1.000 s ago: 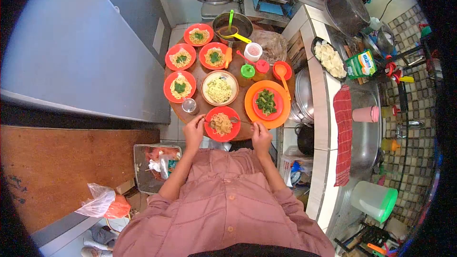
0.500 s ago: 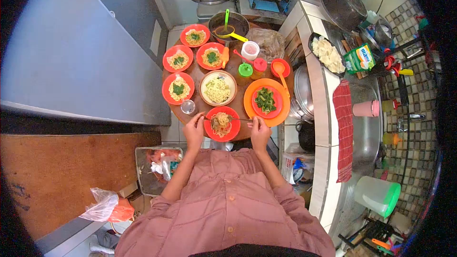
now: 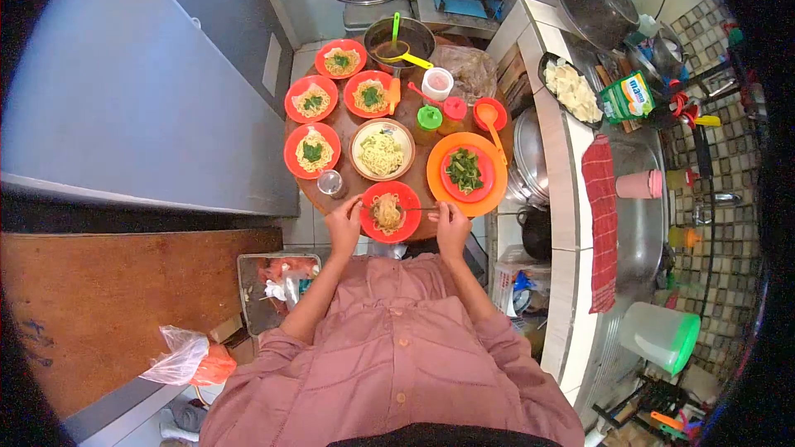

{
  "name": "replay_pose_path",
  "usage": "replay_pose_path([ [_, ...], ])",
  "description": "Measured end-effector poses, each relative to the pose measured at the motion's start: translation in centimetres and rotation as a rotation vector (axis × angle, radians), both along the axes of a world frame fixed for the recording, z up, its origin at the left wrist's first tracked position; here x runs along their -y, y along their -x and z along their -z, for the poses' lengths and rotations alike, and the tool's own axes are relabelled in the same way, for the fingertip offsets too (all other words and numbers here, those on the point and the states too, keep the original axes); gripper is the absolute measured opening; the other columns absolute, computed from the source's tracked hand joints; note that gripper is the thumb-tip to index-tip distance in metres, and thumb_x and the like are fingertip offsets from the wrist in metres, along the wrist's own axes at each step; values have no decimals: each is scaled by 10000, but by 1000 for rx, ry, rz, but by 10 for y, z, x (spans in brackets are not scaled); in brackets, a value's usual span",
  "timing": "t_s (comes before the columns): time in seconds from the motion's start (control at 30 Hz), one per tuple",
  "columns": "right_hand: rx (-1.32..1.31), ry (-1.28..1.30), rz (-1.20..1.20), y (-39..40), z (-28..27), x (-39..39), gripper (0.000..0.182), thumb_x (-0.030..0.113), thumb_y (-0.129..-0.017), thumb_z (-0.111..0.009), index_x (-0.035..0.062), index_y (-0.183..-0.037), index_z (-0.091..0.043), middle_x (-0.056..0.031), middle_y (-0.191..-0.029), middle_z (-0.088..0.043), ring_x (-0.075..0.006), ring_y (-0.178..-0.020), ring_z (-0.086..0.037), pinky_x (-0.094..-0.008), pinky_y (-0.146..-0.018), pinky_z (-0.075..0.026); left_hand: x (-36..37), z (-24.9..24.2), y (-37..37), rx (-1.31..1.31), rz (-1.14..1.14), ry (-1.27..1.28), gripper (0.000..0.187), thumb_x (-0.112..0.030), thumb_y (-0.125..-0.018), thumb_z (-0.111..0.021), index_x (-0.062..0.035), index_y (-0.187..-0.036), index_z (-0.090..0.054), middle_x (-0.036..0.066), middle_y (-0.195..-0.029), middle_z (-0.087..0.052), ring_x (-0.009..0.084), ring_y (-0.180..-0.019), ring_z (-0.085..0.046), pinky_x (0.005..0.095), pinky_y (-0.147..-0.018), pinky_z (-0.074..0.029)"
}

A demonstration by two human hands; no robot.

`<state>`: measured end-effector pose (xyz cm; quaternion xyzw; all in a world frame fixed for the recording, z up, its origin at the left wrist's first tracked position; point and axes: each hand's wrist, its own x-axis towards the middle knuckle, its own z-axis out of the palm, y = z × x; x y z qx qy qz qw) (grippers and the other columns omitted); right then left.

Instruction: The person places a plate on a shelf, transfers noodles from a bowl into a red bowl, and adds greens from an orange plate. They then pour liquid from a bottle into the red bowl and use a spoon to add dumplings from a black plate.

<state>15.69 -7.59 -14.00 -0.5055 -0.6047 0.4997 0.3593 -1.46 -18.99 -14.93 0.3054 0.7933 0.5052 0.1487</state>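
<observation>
A red bowl (image 3: 409,230) with noodles (image 3: 387,213) in it stands at the near edge of the round table. At its left rim my left hand (image 3: 344,224) is closed on a thin utensil whose form I cannot make out. My right hand (image 3: 450,228) pinches the handle of a metal utensil (image 3: 422,209) that reaches into the noodles from the right. Behind this bowl is a patterned bowl (image 3: 356,167) of pale noodles. An orange plate (image 3: 434,184) bearing a red dish of chopped greens (image 3: 464,170) lies beyond my right hand.
Several red bowls (image 3: 290,149) with noodles and greens line the table's left side, near a glass (image 3: 330,184). A dark pot (image 3: 426,37), lidded jars (image 3: 429,117) and a plastic bag (image 3: 472,74) stand at the back. A tiled counter (image 3: 566,223) runs along the right.
The noodles in the near bowl sit lower and more gathered between the utensils. Both hands stay at the bowl's sides; the whole view has shifted slightly.
</observation>
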Motion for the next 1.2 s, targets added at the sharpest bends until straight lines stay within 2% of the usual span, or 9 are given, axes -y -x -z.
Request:
replay_pose_path([
  [0.13, 49, -178, -82, 2, -20, -6, 172, 86, -862, -501, -58, -869, -595, -91, -714, -632, -152, -622, -637, -245, -553, -509, -1, -8, 2, 42, -67, -13, 163, -56, -792, -559, -5, -925, -639, 143, -790, -651, 173, -695, -638, 276, -626, -476],
  [0.33, 191, -423, -122, -7, 1, -16, 161, 89, -855, -511, -49, -876, -591, -112, -688, -631, -144, -597, -634, -253, -516, -483, 8, -9, 8, 31, -84, -16, 166, -63, -790, -566, -3, -926, -638, 135, -805, -654, 168, -701, -638, 271, -634, -479],
  [0.47, 303, -263, -182, -11, 25, -6, 175, 102, -861, -488, -49, -848, -576, -122, -683, -620, -188, -582, -631, -286, -544, -496, 11, 26, 5, 121, 20, 9, 169, -65, -793, -563, -1, -932, -636, 136, -798, -653, 167, -698, -637, 269, -636, -481],
  [0.53, 28, 110, -40, -9, 30, 0, 209, 119, -880, -479, -64, -830, -567, -99, -715, -610, -152, -588, -620, -244, -522, -500, 9, 24, 5, 81, 27, 34, 170, -69, -794, -563, 3, -931, -634, 135, -788, -653, 166, -692, -635, 269, -635, -481],
  [0.63, -56, 262, 44, -12, 27, -1, 229, 131, -891, -462, -73, -847, -556, -100, -734, -597, -158, -596, -619, -236, -525, -506, 5, -4, 3, 51, 10, 24, 171, -78, -795, -564, 4, -928, -634, 132, -771, -652, 161, -684, -633, 269, -637, -480],
  [0.87, -41, 91, 88, -10, 3, -4, 215, 121, -883, -468, -58, -847, -581, -114, -718, -627, -161, -608, -631, -259, -548, -509, 3, -9, 8, 78, -74, 16, 167, -87, -808, -548, -10, -926, -638, 123, -764, -652, 140, -694, -628, 271, -646, -475],
  [0.93, 123, -256, 12, -7, -2, -1, 182, 112, -869, -490, -43, -861, -585, -117, -725, -633, -167, -617, -635, -265, -567, -506, 2, -11, 7, 60, -89, -19, 167, -88, -807, -549, -9, -926, -637, 127, -770, -652, 150, -696, -630, 273, -648, -474],
  [1.17, 189, -322, -59, -4, 29, 5, 164, 99, -865, -496, -43, -860, -578, -110, -701, -624, -168, -628, -641, -270, -563, -508, 5, 17, 8, 41, 14, -25, 176, -90, -803, -555, -9, -938, -635, 139, -788, -650, 169, -704, -634, 277, -649, -474],
  [1.2, 118, -173, -32, -2, 28, 6, 182, 101, -874, -482, -54, -859, -576, -104, -714, -621, -161, -615, -635, -260, -557, -509, 4, 14, 7, 40, 13, -28, 176, -90, -803, -555, -9, -938, -635, 139, -788, -650, 169, -704, -634, 277, -649, -474],
])
